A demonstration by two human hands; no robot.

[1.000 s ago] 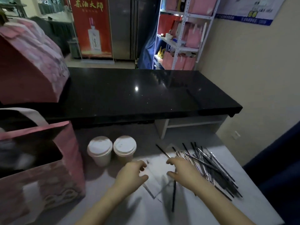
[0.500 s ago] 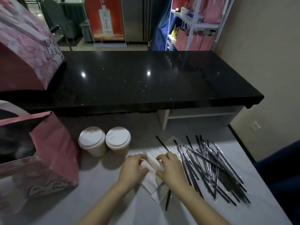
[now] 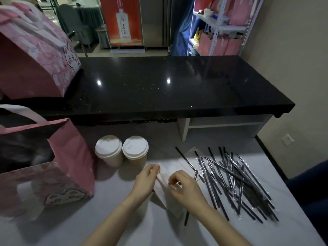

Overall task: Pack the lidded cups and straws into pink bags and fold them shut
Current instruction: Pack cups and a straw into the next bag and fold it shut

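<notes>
On the pale grey tabletop (image 3: 53, 233), two white-lidded paper cups (image 3: 108, 150) stand just beside the open pink paper bag (image 3: 71, 157), not in it, with clear-wrapped black straws (image 3: 234, 181) heaped to the right. The left hand (image 3: 143, 181) and right hand (image 3: 186, 189) each pinch a white folded paper sheet (image 3: 164, 176), so packing and folding this bag look undone.

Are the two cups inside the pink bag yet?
No, the white cup and the brown cup stand on the table beside the open pink bag.

Left hand (image 3: 145, 181), right hand (image 3: 186, 190) pinch white napkin (image 3: 166, 172) near lidded cups (image 3: 108, 148).
</notes>
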